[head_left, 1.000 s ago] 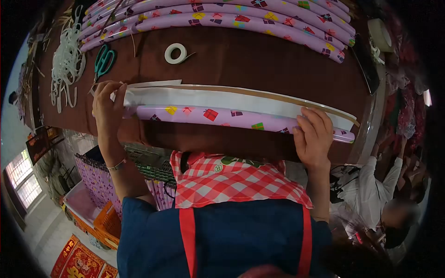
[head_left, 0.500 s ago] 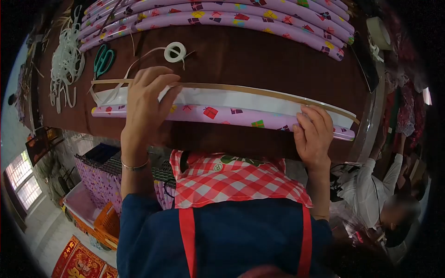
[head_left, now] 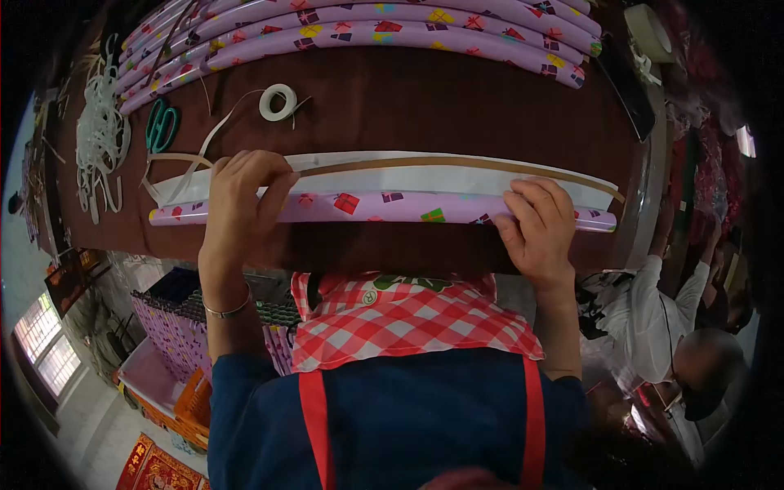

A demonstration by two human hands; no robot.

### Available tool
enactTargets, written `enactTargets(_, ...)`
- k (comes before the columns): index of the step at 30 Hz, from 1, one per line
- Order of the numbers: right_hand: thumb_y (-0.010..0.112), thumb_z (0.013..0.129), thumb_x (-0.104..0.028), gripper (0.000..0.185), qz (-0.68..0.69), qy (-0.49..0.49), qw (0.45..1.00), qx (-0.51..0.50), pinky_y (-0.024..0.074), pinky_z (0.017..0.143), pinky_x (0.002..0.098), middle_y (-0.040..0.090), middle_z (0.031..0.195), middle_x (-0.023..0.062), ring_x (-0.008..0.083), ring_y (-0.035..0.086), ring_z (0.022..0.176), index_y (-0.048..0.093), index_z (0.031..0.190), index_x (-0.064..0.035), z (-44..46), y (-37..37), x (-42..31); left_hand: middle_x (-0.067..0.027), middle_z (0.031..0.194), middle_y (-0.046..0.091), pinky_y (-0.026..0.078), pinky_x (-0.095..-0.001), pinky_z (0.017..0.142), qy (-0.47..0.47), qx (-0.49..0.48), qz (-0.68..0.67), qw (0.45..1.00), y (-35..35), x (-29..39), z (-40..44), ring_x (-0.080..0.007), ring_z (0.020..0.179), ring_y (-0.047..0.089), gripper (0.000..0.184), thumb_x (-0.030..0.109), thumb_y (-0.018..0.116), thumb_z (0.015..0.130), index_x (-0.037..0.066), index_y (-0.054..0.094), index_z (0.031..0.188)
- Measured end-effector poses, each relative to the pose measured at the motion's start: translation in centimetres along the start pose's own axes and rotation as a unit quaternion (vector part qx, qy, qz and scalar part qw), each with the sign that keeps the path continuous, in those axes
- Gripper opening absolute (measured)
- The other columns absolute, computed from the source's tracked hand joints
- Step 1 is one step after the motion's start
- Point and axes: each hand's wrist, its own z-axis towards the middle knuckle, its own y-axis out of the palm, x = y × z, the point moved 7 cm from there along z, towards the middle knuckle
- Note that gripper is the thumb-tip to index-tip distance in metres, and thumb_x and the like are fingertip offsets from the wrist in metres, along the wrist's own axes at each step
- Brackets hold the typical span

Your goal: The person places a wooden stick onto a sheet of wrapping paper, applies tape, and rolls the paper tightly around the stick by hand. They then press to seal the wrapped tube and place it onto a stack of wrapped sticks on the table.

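A purple wrapping paper roll (head_left: 371,207) with a gift-box print lies across the brown table, its white underside (head_left: 482,178) spread out along the far side. Over that white flap runs a thin brown strip (head_left: 384,162). My left hand (head_left: 237,192) pinches this strip toward its left end, where it bends up off the paper. My right hand (head_left: 541,229) bears on the right part of the roll, with the fingertips on the far side and the thumb on the near side.
Beyond lie a white tape roll (head_left: 278,103), green-handled scissors (head_left: 162,125), tangled white strips (head_left: 100,135) and several finished purple rolls (head_left: 359,34). At the right edge are a dark phone-like slab (head_left: 627,98) and a wide tape roll (head_left: 648,34). Another person (head_left: 653,322) sits at the right.
The brown strip has come away from the far paper edge and now crosses the white flap, its left end bent up. My left hand has pulled slightly nearer; the view has shifted a little.
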Motion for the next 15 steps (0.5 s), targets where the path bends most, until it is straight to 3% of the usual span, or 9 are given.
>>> enactTargets(6, 0.087, 0.063, -0.031, 0.053, -0.01, 0.004, 1.0, -0.023, 0.045, 0.092, 0.0448, 0.062, 0.11, 0.0088, 0.0307, 0.055, 0.107, 0.068, 0.105, -0.0048, -0.1, 0.3, 0.0, -0.0117, 0.076, 0.065, 0.048, -0.0372, 0.066, -0.059, 0.035, -0.074, 0.995, 1.5, -1.8, -1.0, -0.027, 0.069, 0.064, 0.011, 0.01, 0.072, 0.083, 0.002, 0.064, 0.085)
enactTargets(13, 0.088, 0.062, -0.03, 0.057, -0.006, 0.003, 1.0, -0.026, 0.044, 0.092, 0.0462, 0.061, 0.112, 0.0096, 0.0312, 0.054, 0.108, 0.066, 0.107, -0.0053, -0.2, 0.0, 0.3, -0.0129, 0.077, 0.064, 0.049, -0.037, 0.063, -0.089, 0.051, -0.059, 0.993, 1.2, -3.3, -1.2, -0.0278, 0.068, 0.063, 0.011, 0.009, 0.072, 0.084, 0.001, 0.064, 0.084)
enactTargets(15, 0.087, 0.063, -0.031, 0.056, -0.016, 0.01, 1.0, -0.017, 0.0437, 0.093, 0.0459, 0.06, 0.112, 0.0099, 0.0307, 0.054, 0.109, 0.065, 0.108, -0.006, -0.4, -0.5, 0.5, -0.0127, 0.077, 0.063, 0.048, -0.0375, 0.062, -0.061, 0.047, -0.056, 0.995, 1.3, -2.8, -0.9, -0.0284, 0.068, 0.062, 0.012, 0.01, 0.071, 0.084, 0.0, 0.065, 0.085)
